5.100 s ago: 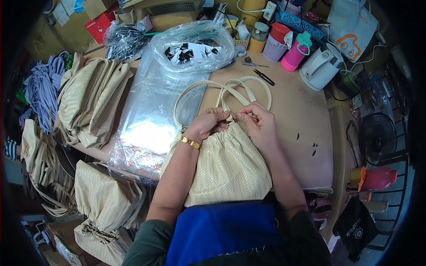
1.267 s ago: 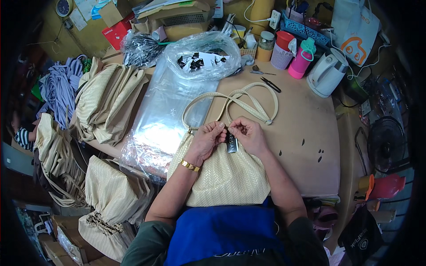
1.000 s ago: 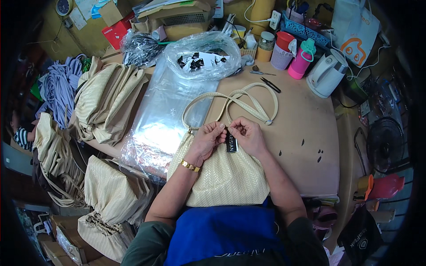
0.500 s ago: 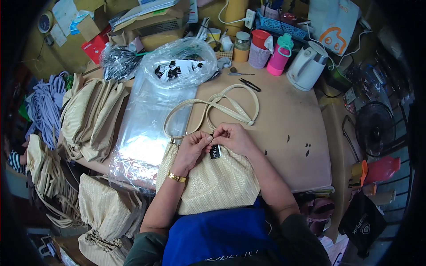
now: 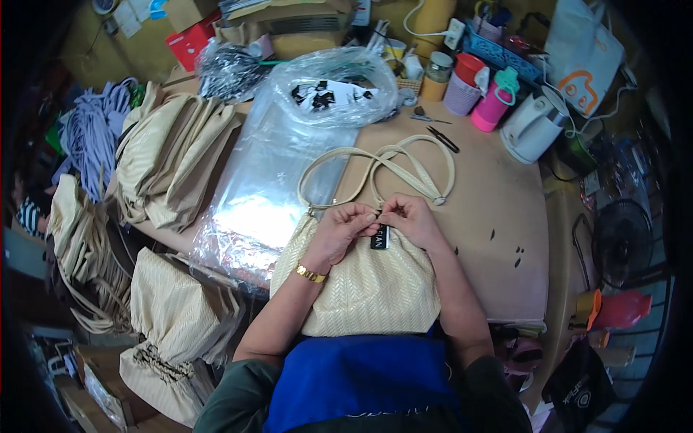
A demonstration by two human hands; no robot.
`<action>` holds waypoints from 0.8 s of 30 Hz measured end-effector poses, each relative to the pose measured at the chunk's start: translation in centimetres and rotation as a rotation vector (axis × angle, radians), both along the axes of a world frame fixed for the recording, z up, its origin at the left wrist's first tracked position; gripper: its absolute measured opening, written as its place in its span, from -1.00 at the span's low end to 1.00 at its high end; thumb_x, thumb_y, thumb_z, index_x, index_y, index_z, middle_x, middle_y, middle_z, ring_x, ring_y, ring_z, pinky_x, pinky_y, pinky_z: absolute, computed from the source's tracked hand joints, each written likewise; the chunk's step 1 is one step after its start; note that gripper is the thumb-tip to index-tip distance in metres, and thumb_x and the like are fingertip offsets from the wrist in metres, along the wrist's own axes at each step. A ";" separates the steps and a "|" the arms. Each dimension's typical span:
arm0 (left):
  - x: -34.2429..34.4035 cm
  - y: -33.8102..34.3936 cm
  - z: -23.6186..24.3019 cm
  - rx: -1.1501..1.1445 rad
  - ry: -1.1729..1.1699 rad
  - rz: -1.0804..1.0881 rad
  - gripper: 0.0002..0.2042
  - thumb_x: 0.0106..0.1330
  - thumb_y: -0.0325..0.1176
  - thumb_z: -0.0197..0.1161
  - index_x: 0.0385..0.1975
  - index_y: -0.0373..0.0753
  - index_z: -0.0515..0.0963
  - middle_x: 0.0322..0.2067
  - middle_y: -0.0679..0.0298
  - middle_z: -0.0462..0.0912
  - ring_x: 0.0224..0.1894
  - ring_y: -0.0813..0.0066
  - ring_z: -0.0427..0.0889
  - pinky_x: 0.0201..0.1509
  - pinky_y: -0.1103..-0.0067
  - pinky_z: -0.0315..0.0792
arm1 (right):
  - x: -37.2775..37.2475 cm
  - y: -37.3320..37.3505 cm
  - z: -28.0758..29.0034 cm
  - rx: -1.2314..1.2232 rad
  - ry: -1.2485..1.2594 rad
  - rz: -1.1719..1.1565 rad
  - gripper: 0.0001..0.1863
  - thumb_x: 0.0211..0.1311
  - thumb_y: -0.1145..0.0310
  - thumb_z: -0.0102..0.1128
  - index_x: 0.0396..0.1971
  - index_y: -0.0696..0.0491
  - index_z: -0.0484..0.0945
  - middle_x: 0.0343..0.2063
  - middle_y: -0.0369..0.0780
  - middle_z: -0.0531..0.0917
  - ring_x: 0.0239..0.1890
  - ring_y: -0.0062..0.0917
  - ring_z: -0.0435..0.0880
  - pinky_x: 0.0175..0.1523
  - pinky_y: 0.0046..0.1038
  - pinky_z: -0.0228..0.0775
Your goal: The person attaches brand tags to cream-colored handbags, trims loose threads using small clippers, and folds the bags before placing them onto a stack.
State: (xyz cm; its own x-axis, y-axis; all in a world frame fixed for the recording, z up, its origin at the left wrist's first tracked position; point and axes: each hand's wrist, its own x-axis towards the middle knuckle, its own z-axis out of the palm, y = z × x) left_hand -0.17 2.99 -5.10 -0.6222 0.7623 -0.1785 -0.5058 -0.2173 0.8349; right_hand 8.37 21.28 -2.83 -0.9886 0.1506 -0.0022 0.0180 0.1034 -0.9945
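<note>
Cream woven bag (image 5: 364, 289) lies flat on the table (image 5: 491, 238) right in front of the person, its mouth pointing to 12 o'clock and its two long handles (image 5: 382, 162) looping away over the tabletop. Both hands meet at the bag's top edge. The left hand (image 5: 339, 232), gold bracelet (image 5: 310, 273) at the wrist, pinches the gathered rim with fingers curled tight. The right hand (image 5: 413, 220) sits at 3 o'clock of it, fingertips closed narrow on the same rim. A small black tag (image 5: 379, 237) hangs just below the fingertips, between the two hands, resting on the bag's face. At 10 o'clock of the hands spreads a sheet of clear plastic bags (image 5: 274, 187); further out at 9 o'clock, a stack of matching cream bags (image 5: 173, 159).
</note>
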 end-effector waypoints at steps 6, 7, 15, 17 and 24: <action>0.4 0.6 -1.1 0.032 0.031 -0.018 -0.89 0.37 -0.46 0.24 -0.19 -0.35 0.56 -0.36 0.30 0.68 -0.40 0.67 0.63 -0.32 0.77 0.51 | -0.2 -0.2 0.5 0.024 0.012 0.007 -0.91 0.16 0.61 0.27 -0.47 0.16 0.54 -0.56 -0.41 0.58 -0.48 -0.84 0.47 -0.37 -0.69 0.34; 0.6 0.5 -1.0 0.009 0.052 -0.002 -0.89 0.38 -0.46 0.23 -0.19 -0.35 0.56 -0.36 0.31 0.67 -0.40 0.68 0.62 -0.31 0.76 0.51 | -0.2 -0.4 0.2 0.054 0.011 0.003 -0.91 0.16 0.62 0.26 -0.47 0.16 0.53 -0.55 -0.41 0.57 -0.48 -0.83 0.46 -0.37 -0.68 0.34; 0.5 0.6 -1.3 -0.017 0.125 0.020 -0.88 0.41 -0.44 0.19 -0.19 -0.35 0.56 -0.37 0.34 0.64 -0.38 0.72 0.59 -0.28 0.76 0.50 | 1.0 1.5 1.1 0.014 0.052 0.068 -0.92 0.20 0.65 0.20 -0.41 0.16 0.50 -0.51 -0.39 0.52 -0.39 -0.80 0.43 -0.29 -0.67 0.31; 0.2 0.5 -1.7 0.002 0.103 0.030 -0.88 0.41 -0.44 0.19 -0.20 -0.36 0.56 -0.38 0.34 0.64 -0.38 0.71 0.59 -0.27 0.75 0.50 | 1.0 1.2 1.2 -0.031 0.030 0.114 -0.92 0.20 0.64 0.19 -0.38 0.15 0.50 -0.49 -0.39 0.51 -0.38 -0.79 0.43 -0.26 -0.67 0.30; 1.9 0.6 0.3 -0.166 0.549 0.077 -0.84 0.33 -0.42 0.27 -0.21 -0.36 0.55 -0.41 0.32 0.64 -0.37 0.62 0.61 -0.25 0.60 0.53 | 0.6 1.4 3.8 0.675 0.236 -0.307 -0.58 -0.03 0.61 0.33 -0.09 0.16 0.47 -0.10 -0.12 0.50 -0.05 -0.36 0.54 0.03 -0.40 0.40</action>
State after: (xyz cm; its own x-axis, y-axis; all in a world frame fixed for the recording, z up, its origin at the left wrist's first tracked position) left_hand 1.68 3.62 -4.82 -0.7102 0.7002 0.0730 0.0234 -0.0801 0.9965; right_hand 8.99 22.70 0.94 -0.8652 0.3114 0.3930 -0.0609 0.7127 -0.6988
